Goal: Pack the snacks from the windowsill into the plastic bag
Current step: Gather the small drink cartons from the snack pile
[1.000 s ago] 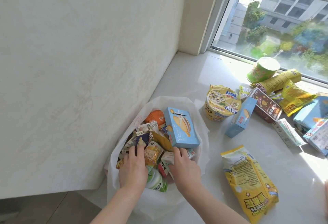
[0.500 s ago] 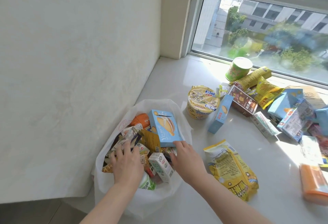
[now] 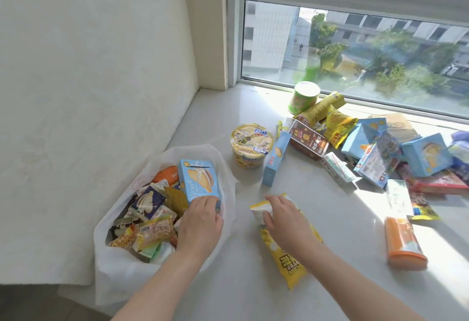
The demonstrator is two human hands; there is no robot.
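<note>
A white plastic bag (image 3: 114, 264) stands open at the left end of the windowsill (image 3: 223, 115), filled with several snacks. A light blue biscuit box (image 3: 198, 181) leans at its top. My left hand (image 3: 200, 226) lies palm down inside the bag, fingertips against the lower edge of that box. My right hand (image 3: 286, 221) is outside the bag on a yellow snack bag (image 3: 289, 267) lying flat on the sill. Its fingers and thumb curl round the bag's white upper end.
Beyond the bag are a yellow cup-noodle tub (image 3: 251, 145) and a slim blue box (image 3: 275, 160). A heap of boxes and packets (image 3: 375, 158) fills the right side, with a green cup (image 3: 304, 97) by the window and an orange tube (image 3: 402, 242) nearer me. A wall (image 3: 88, 92) borders the left.
My right hand left the plastic bag and moved right onto the yellow snack bag. My left hand shifted right inside the bag toward the blue box. The view swung right.
</note>
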